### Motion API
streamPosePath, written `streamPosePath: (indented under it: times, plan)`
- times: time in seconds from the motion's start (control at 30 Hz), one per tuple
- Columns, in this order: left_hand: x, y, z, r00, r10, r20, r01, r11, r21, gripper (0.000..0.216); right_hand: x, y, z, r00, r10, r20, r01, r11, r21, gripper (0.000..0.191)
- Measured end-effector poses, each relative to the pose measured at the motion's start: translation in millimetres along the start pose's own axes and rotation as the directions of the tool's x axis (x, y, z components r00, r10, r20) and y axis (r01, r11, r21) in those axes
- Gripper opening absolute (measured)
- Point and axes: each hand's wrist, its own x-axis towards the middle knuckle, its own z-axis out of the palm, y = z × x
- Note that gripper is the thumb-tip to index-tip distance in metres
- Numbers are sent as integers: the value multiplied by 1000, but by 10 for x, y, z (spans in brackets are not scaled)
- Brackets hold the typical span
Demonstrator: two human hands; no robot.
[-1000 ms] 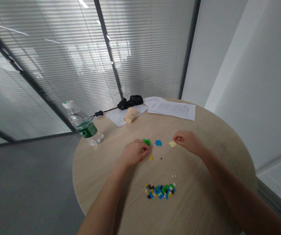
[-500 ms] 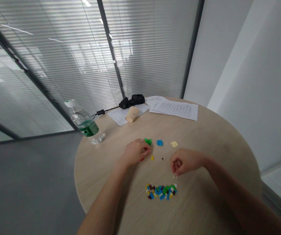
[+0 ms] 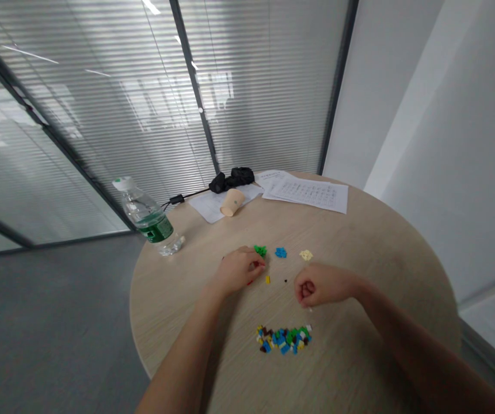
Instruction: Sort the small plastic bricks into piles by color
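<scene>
My left hand [image 3: 239, 270] rests on the table with its fingers curled in. It is right beside a small pile of green bricks [image 3: 260, 250]. A bit of a red brick [image 3: 250, 283] shows under its edge; whatever the fingers hold is hidden. My right hand [image 3: 319, 286] is closed, fingertips down, and its contents cannot be seen. Just below it lies a tiny white piece [image 3: 310, 310]. Between the hands are a yellow brick [image 3: 267, 280] and a tiny dark piece [image 3: 286, 280]. Nearer to me spreads a mixed heap of coloured bricks [image 3: 285, 339].
Blue bricks [image 3: 281, 252] and pale yellow bricks [image 3: 306, 255] form small piles beyond the hands. A water bottle [image 3: 152, 221] stands at the left rim. Farther back are a paper cup [image 3: 232, 203] on its side, printed sheets [image 3: 312, 194] and a black folded item [image 3: 241, 176].
My right hand has shifted slightly left and away from me, its fingers more tucked in. Fewer white pieces show beneath it. My left hand has stayed in place.
</scene>
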Motion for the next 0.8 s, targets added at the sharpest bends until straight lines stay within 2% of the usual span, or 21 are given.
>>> streamPosePath:
  times: [0.07, 0.13, 0.2, 0.3, 0.5, 0.67, 0.8]
  plan:
    - [-6, 11, -10, 1000, 2, -1, -2, 1000, 1, 18, 4, 106, -79, 978, 2, -208, -8, 1000, -28, 9]
    - [-11, 28, -20, 1000, 7, -5, -7, 1000, -7, 18, 0, 228, -171, 887, 36, -460, -104, 987, -123, 11]
    - [-13, 49, -23, 1000, 17, -15, -18, 999, -40, 18, -6, 341, -245, 809, 54, -585, -195, 964, -180, 14]
    - [-7, 96, -9, 999, 42, -17, -44, 993, -109, 17, -5, 450, -284, 773, 77, -629, -263, 942, -209, 14]
    - [37, 223, 68, 982, 186, 19, -181, 973, -142, 14, 21, 474, -246, 796, 56, -603, -260, 931, -256, 14]
    - [61, 302, 130, 968, 251, 12, -249, 966, -67, 12, 32, 459, -239, 791, 62, -609, -262, 933, -246, 14]
    - [45, 421, 102, 953, 304, 11, -302, 950, -78, 11, 47, 470, -229, 779, 75, -623, -276, 933, -232, 12]
